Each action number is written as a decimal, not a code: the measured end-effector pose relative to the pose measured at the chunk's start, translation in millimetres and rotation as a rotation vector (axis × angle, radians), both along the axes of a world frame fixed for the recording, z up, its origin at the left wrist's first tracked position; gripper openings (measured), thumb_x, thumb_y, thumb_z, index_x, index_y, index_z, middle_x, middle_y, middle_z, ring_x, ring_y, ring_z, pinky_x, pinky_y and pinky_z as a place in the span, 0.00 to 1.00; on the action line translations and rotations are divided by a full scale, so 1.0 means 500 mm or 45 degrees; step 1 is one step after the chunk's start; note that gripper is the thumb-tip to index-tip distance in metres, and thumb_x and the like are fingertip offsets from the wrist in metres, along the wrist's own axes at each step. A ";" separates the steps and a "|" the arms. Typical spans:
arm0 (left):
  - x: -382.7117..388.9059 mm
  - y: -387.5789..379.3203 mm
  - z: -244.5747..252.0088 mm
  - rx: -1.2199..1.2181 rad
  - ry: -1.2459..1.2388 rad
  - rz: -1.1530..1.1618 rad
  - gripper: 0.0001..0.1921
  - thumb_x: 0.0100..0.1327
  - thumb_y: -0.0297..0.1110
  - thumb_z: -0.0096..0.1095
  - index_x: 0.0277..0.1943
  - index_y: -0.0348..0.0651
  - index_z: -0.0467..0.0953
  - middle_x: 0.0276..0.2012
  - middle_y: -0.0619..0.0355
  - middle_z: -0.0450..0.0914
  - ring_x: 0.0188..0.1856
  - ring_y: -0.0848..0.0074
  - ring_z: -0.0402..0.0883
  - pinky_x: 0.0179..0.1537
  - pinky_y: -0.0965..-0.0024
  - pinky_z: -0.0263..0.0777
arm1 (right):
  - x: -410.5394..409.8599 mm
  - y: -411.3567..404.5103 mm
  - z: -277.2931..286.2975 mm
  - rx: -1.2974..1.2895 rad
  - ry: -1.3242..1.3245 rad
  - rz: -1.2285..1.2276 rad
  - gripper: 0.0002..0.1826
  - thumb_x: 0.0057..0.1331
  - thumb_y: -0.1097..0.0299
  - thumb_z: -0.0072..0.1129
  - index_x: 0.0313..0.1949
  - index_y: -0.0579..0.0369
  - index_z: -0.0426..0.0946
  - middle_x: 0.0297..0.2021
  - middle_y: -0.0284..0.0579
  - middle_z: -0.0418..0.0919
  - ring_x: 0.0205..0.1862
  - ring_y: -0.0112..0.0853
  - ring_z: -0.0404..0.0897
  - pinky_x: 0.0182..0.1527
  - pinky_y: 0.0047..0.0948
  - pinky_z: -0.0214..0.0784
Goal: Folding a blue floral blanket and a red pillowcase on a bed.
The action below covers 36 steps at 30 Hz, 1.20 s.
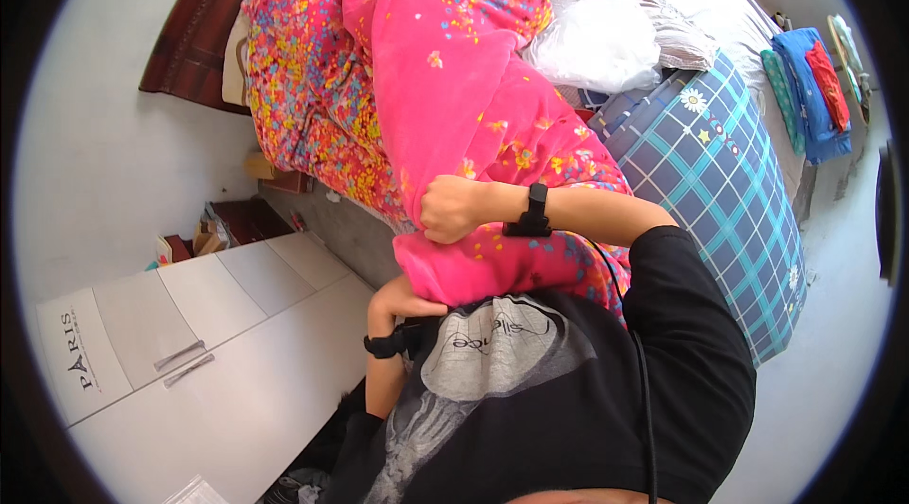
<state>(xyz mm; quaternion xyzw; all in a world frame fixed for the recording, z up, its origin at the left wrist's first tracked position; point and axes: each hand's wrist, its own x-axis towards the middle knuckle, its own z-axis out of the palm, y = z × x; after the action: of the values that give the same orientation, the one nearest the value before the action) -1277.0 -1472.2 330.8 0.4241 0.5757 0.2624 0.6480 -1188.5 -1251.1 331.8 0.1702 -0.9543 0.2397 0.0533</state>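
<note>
A bright pink blanket (454, 99) with a scattered flower print is spread over the bed in front of me. Its near part hangs against my waist in a fold. My right hand (451, 209), knuckles up, is closed in a fist on the blanket's near left edge. Below it, close to my waist, my left hand (406, 299) grips the blanket's lower corner, thumb on top and the fingers hidden. Both wrists wear black bands.
A blue checked quilt (724, 184) is piled at the right, near a white plastic bag (600, 42). Folded clothes (813, 92) lie at the far right. The dark wooden headboard (199, 28) rises at the back left. A white cabinet (234, 362) with handles stands close on my left.
</note>
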 end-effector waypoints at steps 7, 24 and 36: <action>-0.015 -0.028 -0.031 -0.088 -0.033 0.159 0.31 0.47 0.35 0.75 0.55 0.35 0.73 0.52 0.52 0.79 0.54 0.69 0.76 0.57 0.65 0.69 | -0.019 0.124 -0.211 -0.703 -0.205 -0.239 0.21 0.62 0.63 0.49 0.54 0.55 0.75 0.38 0.54 0.82 0.37 0.51 0.81 0.44 0.44 0.74; 0.167 -0.261 -0.147 -0.607 0.003 0.716 0.28 0.45 0.37 0.78 0.50 0.37 0.76 0.36 0.58 0.82 0.32 0.78 0.79 0.30 0.72 0.74 | 0.020 0.862 -0.455 -2.806 0.412 -1.506 0.28 0.70 0.46 0.39 0.53 0.59 0.71 0.47 0.51 0.79 0.43 0.42 0.81 0.48 0.44 0.76; 0.090 -0.033 -0.020 0.277 0.270 0.528 0.32 0.47 0.35 0.81 0.55 0.36 0.74 0.49 0.52 0.81 0.52 0.72 0.78 0.54 0.66 0.72 | 0.243 0.815 0.312 -1.456 0.967 -1.533 0.12 0.58 0.70 0.65 0.40 0.62 0.79 0.34 0.41 0.81 0.34 0.30 0.81 0.36 0.28 0.76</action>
<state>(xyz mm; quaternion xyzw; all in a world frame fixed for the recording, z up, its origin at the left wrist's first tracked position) -1232.0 -1488.8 320.8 0.3893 0.6834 0.4040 0.4671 -1066.9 -843.5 487.7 -0.3413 -0.5360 0.5357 0.5561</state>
